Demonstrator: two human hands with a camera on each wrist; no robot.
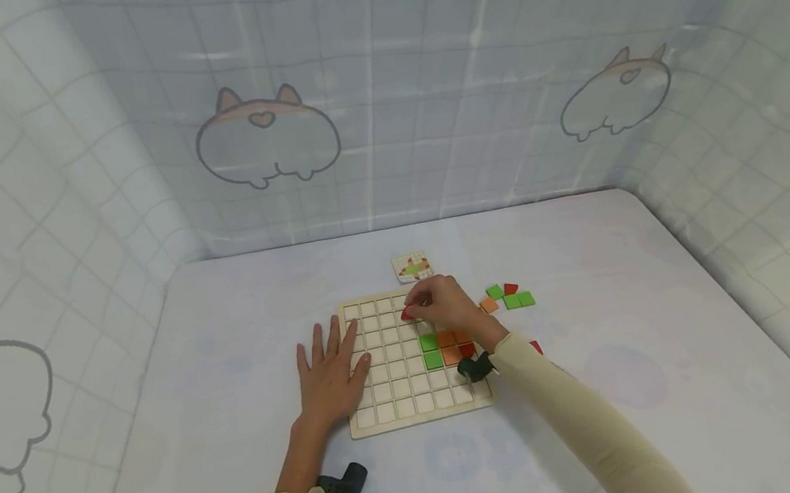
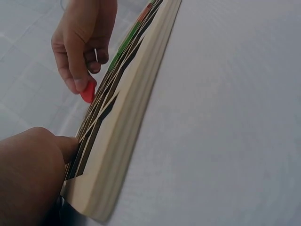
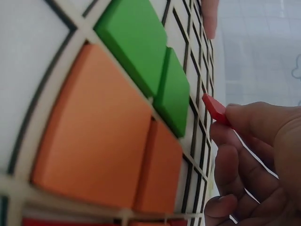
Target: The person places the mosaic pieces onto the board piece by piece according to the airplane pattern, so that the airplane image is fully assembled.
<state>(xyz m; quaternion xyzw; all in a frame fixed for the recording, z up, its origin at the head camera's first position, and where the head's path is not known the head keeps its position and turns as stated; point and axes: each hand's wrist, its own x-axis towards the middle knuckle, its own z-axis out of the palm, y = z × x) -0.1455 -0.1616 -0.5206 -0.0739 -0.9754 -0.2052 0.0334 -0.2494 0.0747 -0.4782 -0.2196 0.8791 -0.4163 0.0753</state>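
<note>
A pale wooden grid board (image 1: pixel 394 409) lies flat on the table. My left hand (image 1: pixel 330 380) rests, fingers spread, over its left edge. Between thumb and fingers my right hand (image 1: pixel 445 305) pinches a red tile (image 1: pixel 406 314) at the upper part of the grid; in the right wrist view this red tile (image 3: pixel 215 109) is tilted, and whether it touches the board is unclear. Green tiles (image 1: pixel 432 360), orange tiles (image 1: pixel 446 340) and a red tile (image 1: pixel 467 350) sit in squares right of centre, partly hidden by the right wrist.
Behind the board lies a small pattern card (image 1: pixel 410 261). Loose green tiles (image 1: pixel 519 300), an orange tile (image 1: pixel 488 305) and a red tile (image 1: pixel 511 289) lie right of the board. Another red tile (image 1: pixel 536 347) shows beside the right sleeve. A curtain with a grid print (image 1: pixel 429 167) hangs behind the table.
</note>
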